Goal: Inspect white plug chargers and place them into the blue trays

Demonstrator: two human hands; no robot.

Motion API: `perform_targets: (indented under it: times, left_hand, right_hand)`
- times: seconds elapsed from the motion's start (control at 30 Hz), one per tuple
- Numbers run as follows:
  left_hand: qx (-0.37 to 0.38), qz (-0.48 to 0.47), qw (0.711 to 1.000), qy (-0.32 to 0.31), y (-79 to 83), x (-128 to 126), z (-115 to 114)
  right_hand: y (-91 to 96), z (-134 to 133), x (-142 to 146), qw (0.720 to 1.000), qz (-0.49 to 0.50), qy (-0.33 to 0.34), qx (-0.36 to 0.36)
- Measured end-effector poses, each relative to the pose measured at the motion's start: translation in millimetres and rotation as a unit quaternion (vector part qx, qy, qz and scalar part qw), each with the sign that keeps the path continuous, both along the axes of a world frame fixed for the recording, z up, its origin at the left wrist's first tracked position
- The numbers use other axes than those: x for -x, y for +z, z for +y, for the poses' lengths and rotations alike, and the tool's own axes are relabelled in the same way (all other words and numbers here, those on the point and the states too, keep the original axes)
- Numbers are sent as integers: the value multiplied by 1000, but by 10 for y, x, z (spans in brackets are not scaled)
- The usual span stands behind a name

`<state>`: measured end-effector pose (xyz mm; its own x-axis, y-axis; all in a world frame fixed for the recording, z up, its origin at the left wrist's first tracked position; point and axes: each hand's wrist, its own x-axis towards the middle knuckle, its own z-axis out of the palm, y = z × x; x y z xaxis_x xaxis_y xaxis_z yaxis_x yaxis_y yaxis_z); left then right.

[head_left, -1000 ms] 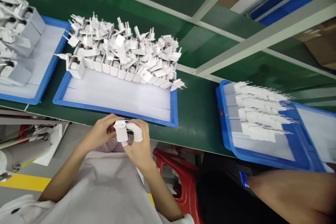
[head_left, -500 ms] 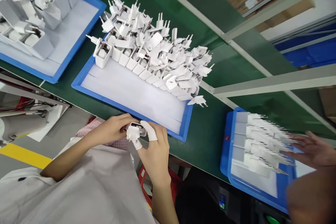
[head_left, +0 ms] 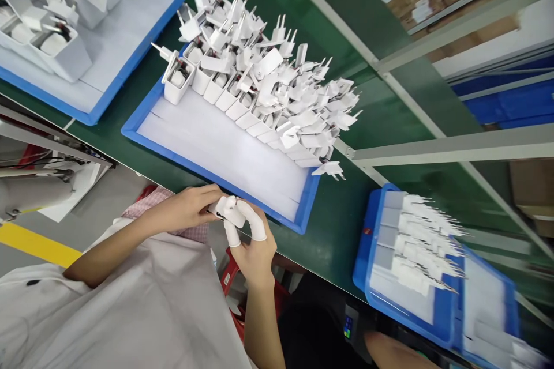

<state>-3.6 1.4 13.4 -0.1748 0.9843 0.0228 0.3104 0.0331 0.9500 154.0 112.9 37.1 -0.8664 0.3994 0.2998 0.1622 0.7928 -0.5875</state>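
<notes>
Both my hands hold one small white plug adapter [head_left: 229, 211] just in front of the belt's near edge. My left hand [head_left: 186, 209] grips it from the left. My right hand [head_left: 253, 245] has white finger cots on two fingers, which press on the adapter from the right. Beyond them lies a blue tray [head_left: 142, 130] lined with white foam; its far half holds several white adapter housings [head_left: 264, 89] with prongs sticking up. The near half of the foam is bare.
The green conveyor belt [head_left: 337, 225] carries another blue tray [head_left: 99, 115] of white housings at the far left and a blue tray [head_left: 367, 277] of rowed plug parts at the right. A co-worker's hand [head_left: 389, 351] shows at the bottom. A red stool [head_left: 229, 282] stands below.
The view has swung left and tilted. My hands have turned the adapter between them. The co-worker's hand has left the right tray and now sits low at the bottom edge.
</notes>
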Motion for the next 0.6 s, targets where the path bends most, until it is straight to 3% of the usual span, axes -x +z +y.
perform_targets:
  times: [0.13, 0.3, 0.47, 0.6]
  left_hand:
    - [-6, 5, 1000, 2, -8, -3, 5]
    - [-8, 7, 1000, -1, -28, 4, 13]
    - [7, 5, 1000, -15, -12, 12, 7]
    - [17, -6, 1000, -23, 9, 22, 7]
  right_hand:
    - [19, 21, 98, 998, 31, 41, 25]
    - [148, -42, 169, 999, 8, 33, -39]
    - [184, 158, 52, 995, -15, 89, 43]
    - [183, 301, -30, 990, -31, 123, 56]
